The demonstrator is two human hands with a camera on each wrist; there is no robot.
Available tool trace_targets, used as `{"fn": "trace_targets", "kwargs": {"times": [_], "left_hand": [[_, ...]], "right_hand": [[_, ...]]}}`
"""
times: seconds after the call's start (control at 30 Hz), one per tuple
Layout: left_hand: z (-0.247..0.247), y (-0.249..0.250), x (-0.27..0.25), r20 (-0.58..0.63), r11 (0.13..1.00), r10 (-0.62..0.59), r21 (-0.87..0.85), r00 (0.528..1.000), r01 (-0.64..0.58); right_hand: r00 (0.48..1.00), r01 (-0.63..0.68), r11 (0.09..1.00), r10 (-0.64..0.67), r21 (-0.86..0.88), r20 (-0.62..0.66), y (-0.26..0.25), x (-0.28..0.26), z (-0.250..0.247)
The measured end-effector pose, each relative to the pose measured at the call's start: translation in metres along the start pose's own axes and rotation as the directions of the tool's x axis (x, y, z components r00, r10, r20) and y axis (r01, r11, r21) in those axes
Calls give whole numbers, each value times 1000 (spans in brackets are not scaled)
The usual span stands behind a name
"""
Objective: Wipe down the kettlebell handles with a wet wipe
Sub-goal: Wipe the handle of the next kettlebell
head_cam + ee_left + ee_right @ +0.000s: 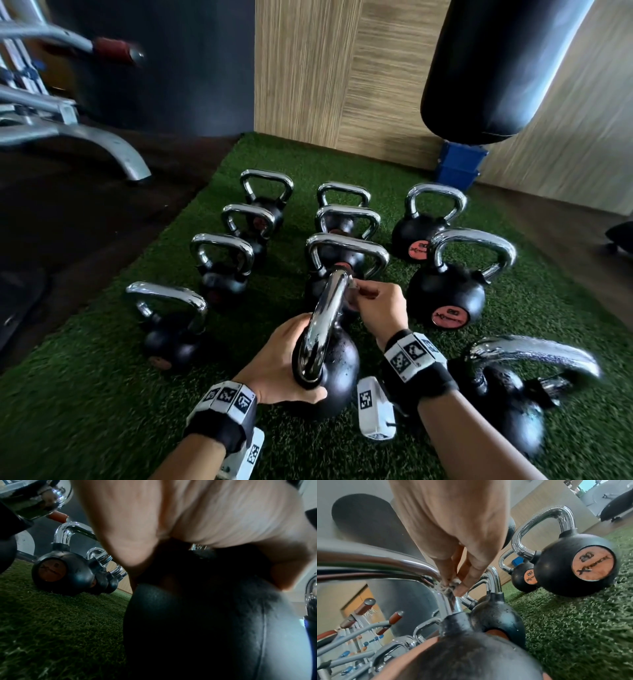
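Note:
A black kettlebell (337, 368) stands on the green turf (113, 394) near me, its chrome handle (325, 308) running away from me. My left hand (287, 366) grips it where the near leg of the handle meets the ball, and in the left wrist view the palm (197, 513) lies over the ball (197, 622). My right hand (358, 291) pinches a small crumpled wet wipe (452, 585) against the far bend of the handle (444, 601). Most of the wipe is hidden by the fingers.
Several more chrome-handled kettlebells stand in rows on the turf, among them one to the right (448, 294) and one at the near right (513, 404). A black punching bag (496, 68) hangs at the back right above a blue box (459, 168). A grey gym machine (68, 130) stands to the left.

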State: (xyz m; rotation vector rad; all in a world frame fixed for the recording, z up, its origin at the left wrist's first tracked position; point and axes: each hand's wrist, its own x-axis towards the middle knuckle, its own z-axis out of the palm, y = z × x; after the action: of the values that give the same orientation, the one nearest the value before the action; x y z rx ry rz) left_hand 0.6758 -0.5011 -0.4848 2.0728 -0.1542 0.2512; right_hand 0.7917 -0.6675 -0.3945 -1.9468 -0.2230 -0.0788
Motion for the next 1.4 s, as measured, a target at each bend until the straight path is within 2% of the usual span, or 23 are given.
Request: {"fn": "trace_targets", "kwargs": {"times": [0.07, 0.13, 0.2, 0.27, 0.33, 0.4, 0.5, 0.53, 0.63, 0.67, 0.7, 0.73, 0.8, 0.87, 0.9, 1.07, 1.17, 1.4], "left_hand": [[0, -3, -1, 4, 1000, 4, 7, 1000, -4], [-1, -3, -2, 5, 1000, 8, 7, 1000, -8], [-1, -3, -1, -1, 1000, 15, 25, 1000, -15], [0, -3, -1, -7, 999, 17, 45, 1000, -17], [0, -4, -1, -3, 999, 22, 49, 1000, -22], [0, -5, 0, -2, 998, 21, 51, 1000, -21], [0, -4, -2, -11, 999, 18, 43, 1000, -17], [0, -3, -3, -12, 999, 20, 45, 1000, -19], [1, -2, -3, -10, 999, 24, 23, 1000, -24], [1, -2, -2, -11, 999, 33, 16, 999, -33], [2, -2, -1, -14, 999, 45, 17, 999, -45], [2, -3, -2, -17, 998, 54, 24, 998, -53], [1, -3, -1, -18, 997, 62, 38, 998, -61], [2, -4, -1, -7, 998, 58, 29, 998, -58], [3, -5, -1, -1, 998, 56, 21, 998, -56], [4, -5, -1, 14, 999, 29, 14, 999, -29], [5, -6, 0, 11, 999, 21, 38, 1000, -21], [5, -7, -2, 29, 999, -38, -2, 999, 38]], "right_hand": [[1000, 26, 999, -25, -42, 13, -3, 2, -4], [983, 184, 972, -185, -148, 6, -10, 0, -10], [924, 374, 904, -381, -205, 7, -17, -9, -17], [845, 528, 823, -534, -208, 32, -21, -24, -23], [778, 626, 757, -622, -185, 89, -26, -38, -29], [757, 653, 743, -637, -148, 143, -33, -41, -34], [814, 579, 803, -560, -140, 156, -44, -37, -36], [818, 573, 808, -554, -137, 154, -45, -39, -37], [780, 622, 777, -601, -98, 175, -40, -57, -37], [780, 617, 783, -594, -79, 197, -37, -66, -38], [802, 582, 811, -559, -62, 212, -33, -73, -38], [844, 507, 861, -489, -30, 222, -30, -76, -38], [924, 248, 953, -286, 172, 253, -26, -78, -37], [945, 39, 933, -151, 359, 291, -24, -83, -33], [948, 6, 919, -131, 395, 291, -22, -86, -31], [924, -83, 917, -77, 391, 375, -8, -106, -29], [924, -57, 933, -86, 356, 374, 0, -108, -29], [935, -40, 990, -12, 138, 355, 19, -117, -21]]}}
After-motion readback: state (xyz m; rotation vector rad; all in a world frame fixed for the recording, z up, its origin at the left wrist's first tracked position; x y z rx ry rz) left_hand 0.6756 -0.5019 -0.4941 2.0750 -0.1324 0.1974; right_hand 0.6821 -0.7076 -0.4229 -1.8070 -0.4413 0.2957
